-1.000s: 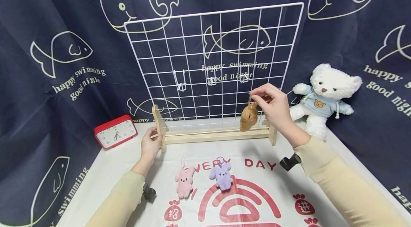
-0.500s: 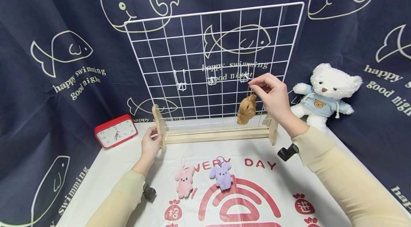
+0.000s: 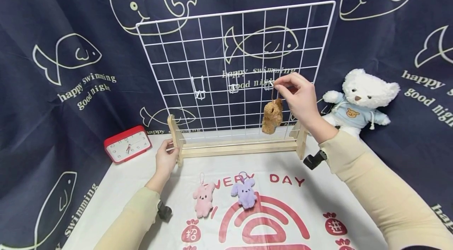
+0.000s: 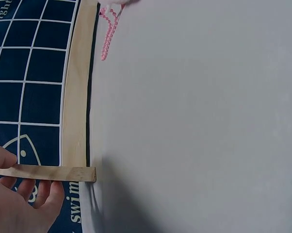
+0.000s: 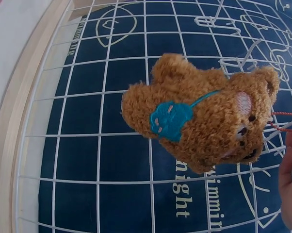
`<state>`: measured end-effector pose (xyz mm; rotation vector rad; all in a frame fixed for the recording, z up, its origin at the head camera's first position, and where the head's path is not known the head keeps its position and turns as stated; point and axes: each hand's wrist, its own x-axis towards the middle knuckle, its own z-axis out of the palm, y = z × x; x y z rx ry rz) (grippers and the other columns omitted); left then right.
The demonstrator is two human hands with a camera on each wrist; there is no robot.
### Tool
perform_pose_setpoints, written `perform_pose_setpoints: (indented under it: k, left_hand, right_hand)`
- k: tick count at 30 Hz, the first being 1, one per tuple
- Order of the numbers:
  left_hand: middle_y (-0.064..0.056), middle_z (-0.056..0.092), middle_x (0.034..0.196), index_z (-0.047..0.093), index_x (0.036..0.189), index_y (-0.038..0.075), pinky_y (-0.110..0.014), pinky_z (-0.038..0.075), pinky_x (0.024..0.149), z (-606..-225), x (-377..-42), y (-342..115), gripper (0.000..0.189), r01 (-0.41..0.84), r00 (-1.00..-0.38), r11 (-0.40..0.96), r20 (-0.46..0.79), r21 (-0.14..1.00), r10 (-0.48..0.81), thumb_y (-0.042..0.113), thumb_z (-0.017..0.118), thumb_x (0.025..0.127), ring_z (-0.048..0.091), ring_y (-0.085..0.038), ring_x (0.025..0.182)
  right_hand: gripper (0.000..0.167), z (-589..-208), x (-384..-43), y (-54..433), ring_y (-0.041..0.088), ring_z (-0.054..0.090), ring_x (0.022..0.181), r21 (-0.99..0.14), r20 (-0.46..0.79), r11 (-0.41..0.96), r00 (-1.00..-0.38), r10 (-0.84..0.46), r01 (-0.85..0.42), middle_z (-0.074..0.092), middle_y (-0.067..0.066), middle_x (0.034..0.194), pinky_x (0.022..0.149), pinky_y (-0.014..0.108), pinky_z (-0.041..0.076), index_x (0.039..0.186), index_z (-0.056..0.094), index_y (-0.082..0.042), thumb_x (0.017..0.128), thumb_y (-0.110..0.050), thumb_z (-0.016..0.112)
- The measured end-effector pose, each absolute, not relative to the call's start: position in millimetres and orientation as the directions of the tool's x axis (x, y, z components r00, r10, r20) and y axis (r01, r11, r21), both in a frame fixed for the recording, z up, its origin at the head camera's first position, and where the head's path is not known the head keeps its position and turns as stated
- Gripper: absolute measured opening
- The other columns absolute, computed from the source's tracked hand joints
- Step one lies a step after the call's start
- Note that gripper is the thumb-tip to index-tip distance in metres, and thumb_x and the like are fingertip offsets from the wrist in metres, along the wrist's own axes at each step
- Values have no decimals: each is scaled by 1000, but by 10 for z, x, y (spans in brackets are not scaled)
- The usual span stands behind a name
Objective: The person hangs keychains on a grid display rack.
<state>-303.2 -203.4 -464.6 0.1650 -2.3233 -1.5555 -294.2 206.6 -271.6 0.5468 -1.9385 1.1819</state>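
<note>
- Head: pinching the cord of the brown bear in the right hand, just beside the rightmost hook; thus dangling freely before the wire grid.
- Left wrist: gripping the wooden end post between thumb and fingers of the left hand, likely for steadiness.
- Right wrist: pulling the cord straight, apparently by the bear's weight; cannot tell if touching the grid.

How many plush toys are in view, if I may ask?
4: a fluffy brown bear hanging below the right hand, a pink plush charm and a lilac plush charm on the white tablecloth, and a white bear in a blue hoodie, far right.
</note>
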Motion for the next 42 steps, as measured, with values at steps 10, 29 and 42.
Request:
perform_pose_setpoints:
  k: [10, 29, 42]
  left_hand:
    - [-28, 64, 122, 59, 131, -2, -51, 54, 100, -4648, -3032, -2024, 37, 86, -938, 399, 209, 913, -276, -1, 62, 94, 64, -44, 113]
    - [-27, 62, 123, 58, 133, -1, -50, 54, 101, -4660, -3049, -2047, 39, 75, -942, 397, 196, 915, -272, 2, 62, 95, 63, -44, 115]
    - [-27, 63, 124, 58, 133, -1, -52, 54, 101, -4666, -3042, -2044, 39, 80, -941, 385, 197, 920, -275, 3, 62, 94, 63, -44, 115]
  right_hand:
    - [9, -2694, -2953, 2020, 3, 60, 79, -599, 772, 406, -633, 62, -690, 65, -4, 91, 68, 15, 48, 100, 75, 5, 94, -1, 71]
    - [12, -2767, -2996, 2061, 7, 61, 77, -657, 725, 339, -688, 37, -674, 73, 10, 98, 68, 14, 50, 104, 72, 9, 96, 2, 66]
    - [18, -2804, -2954, 2094, 3, 62, 85, -633, 733, 374, -680, 9, -677, 69, -1, 103, 72, 11, 50, 112, 73, 7, 96, 3, 65]
